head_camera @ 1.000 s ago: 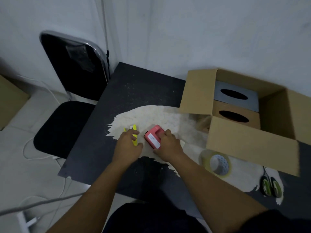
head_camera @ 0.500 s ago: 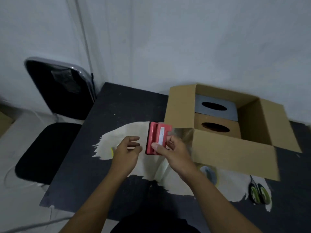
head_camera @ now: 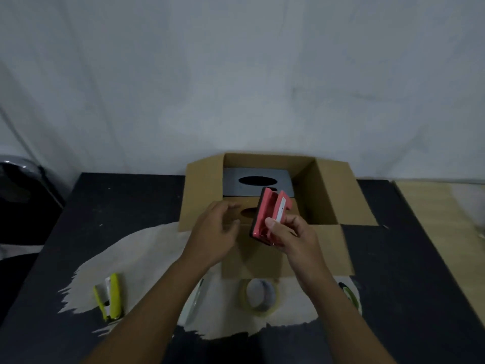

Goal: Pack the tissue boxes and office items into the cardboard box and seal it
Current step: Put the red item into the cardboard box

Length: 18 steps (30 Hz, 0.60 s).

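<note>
— Desk [head_camera: 131, 206] first: what is it looking like?

— Dark top, standing against a pale wall [head_camera: 236, 74], with a big worn, whitish patch [head_camera: 147, 258] showing across the near half. A black chair [head_camera: 23, 195] is sitting off its left edge.

— And the cardboard box [head_camera: 328, 195]?

— It is sitting at the back of the desk with all flaps folded out. A grey tissue box [head_camera: 282, 183] is lying at the far side, a brown tissue box [head_camera: 242, 206] just in front of it, touching; the right part of the box is showing bare cardboard.

— Where is the red item?

— The right hand [head_camera: 296, 237] is gripping the red hole punch [head_camera: 270, 214] by its lower end, holding it tilted above the brown tissue box. The left hand [head_camera: 212, 232] is hovering just beside it, fingers loosely curled, holding nothing.

— Anything lying on the desk?

— A yellow stapler [head_camera: 111, 295] is resting on the patch at the left, a tape roll [head_camera: 259, 296] near the box's front flap, and green-handled scissors [head_camera: 349, 294] are peeking out beside the right forearm.
</note>
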### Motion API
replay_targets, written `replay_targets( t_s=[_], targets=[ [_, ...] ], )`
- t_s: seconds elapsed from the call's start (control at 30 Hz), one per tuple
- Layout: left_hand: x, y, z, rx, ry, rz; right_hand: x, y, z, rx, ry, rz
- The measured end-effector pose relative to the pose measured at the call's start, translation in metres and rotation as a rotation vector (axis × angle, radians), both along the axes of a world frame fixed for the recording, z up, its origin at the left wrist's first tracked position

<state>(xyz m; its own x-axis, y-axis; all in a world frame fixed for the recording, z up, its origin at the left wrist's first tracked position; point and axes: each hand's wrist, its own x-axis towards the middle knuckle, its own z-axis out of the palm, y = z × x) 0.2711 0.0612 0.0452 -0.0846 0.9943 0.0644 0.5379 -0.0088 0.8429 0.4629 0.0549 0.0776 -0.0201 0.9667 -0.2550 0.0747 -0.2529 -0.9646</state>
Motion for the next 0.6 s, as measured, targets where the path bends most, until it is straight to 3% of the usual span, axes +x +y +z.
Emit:
replay_targets(
  t_s=[0.2,0.33,0.47,0.6],
  targets=[
    [0.055,0.052,-0.029,-0.062,0.34,-0.22,0.053,0.029,-0.006,-0.025,-0.099,-0.111],
    [0.079,0.074,-0.051,-0.199,0.547,-0.195,0.081,0.053,-0.012,-0.021,-0.076,-0.168],
    [0.091,0.107,-0.056,-0.336,0.573,-0.25,0.097,0.078,-0.017,-0.009,-0.077,-0.147],
    [0.098,0.143,-0.061,-0.375,0.633,-0.375,0.107,0.107,-0.024,-0.01,-0.252,-0.047]
  ],
)
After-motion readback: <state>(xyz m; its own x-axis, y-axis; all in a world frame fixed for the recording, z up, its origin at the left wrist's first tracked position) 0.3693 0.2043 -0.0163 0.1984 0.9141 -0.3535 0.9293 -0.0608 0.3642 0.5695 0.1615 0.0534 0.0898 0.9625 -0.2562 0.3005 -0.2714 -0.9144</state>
